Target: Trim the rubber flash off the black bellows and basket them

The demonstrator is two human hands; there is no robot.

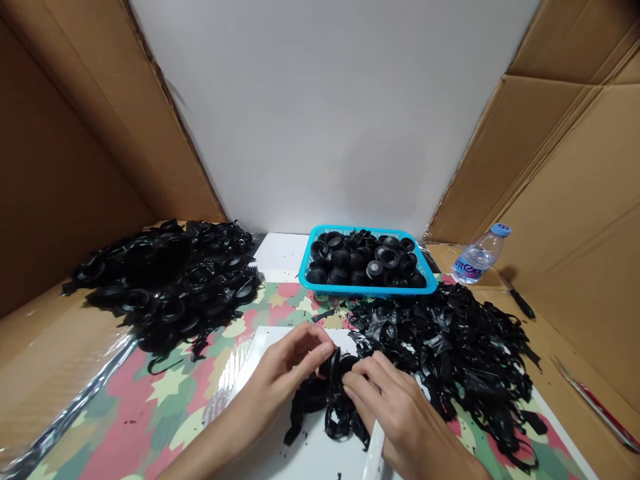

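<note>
On the desk (150, 400), a basket (367, 288) filled with rubber caps (365, 260) stands at the back centre. A water bottle (480, 255) lies to its right. A heap of untrimmed rubber parts (170, 280) lies at the left. In front of the basket and to the right spreads a pile of rubber trimmings (465, 347). A board (310, 447) lies nearest, with both hands over it, left hand (293, 363) beside right hand (395, 407), a rubber cap (335, 365) between them.

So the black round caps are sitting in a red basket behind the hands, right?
Not quite: the basket is blue, not red. The head view shows it full of black round caps, behind the left hand and right hand, which hold one cap between them.
</note>
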